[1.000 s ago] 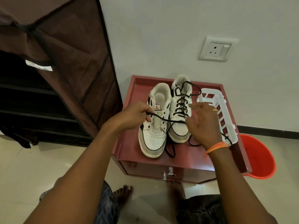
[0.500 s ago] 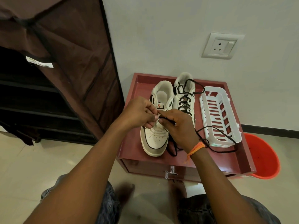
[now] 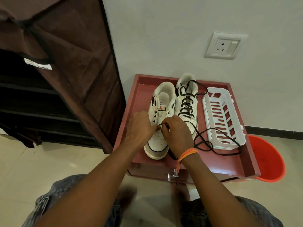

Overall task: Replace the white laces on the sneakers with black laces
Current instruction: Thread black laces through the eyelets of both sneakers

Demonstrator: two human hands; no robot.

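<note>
We had both sneakers toe-toward-us on the red worktop [image 3: 141, 102], so the eyelets faced up within easy reach. The right sneaker [image 3: 186, 102] already carried its black lacing, loose ends trailing at the collar; we judged that one done, or nearly. The left sneaker [image 3: 161, 122] stood touching it, upper eyelets bare, and that was where we worked.

Our right hand [image 3: 176, 136] pinched the black lace [image 3: 203, 141] near its tip, fingers curled, at the lower eyelets, apparently to feed it through. The rest of the lace looped slack across the worktop and over the front edge of the white basket [image 3: 223, 118].

Our left hand [image 3: 141, 128] rested against the sneaker's side, fingertips bunched at the same spot, probably steadying the eyelet flap; whether it also gripped the lace we could not tell. Both forearms reached forward, converging over the toe.
</note>
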